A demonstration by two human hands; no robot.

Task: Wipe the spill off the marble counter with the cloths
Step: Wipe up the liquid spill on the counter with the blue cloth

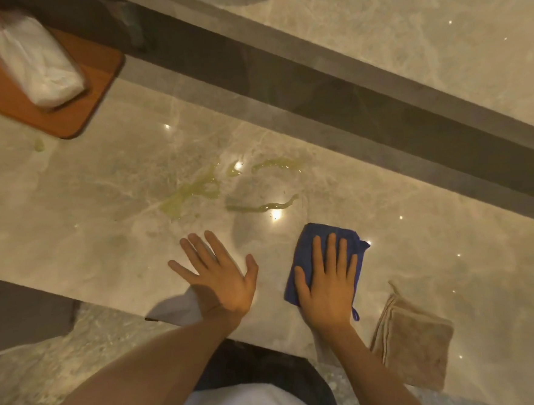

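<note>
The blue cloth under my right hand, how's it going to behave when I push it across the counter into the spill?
The blue cloth looks soft and folded, so it will probably bunch rather than slide stiffly. The glossy marble counter should let it glide easily under the flat right hand. It will likely drag heavier once it soaks up the greenish spill.

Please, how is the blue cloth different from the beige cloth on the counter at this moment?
The blue cloth is dark blue; the beige cloth is pale tan. The right hand lies flat on the blue cloth, while nothing touches the beige cloth. The blue cloth lies nearer the yellow-green spill; the beige cloth lies at the counter's near edge, further from the spill. Both are folded and lie flat on the marble counter.
</note>
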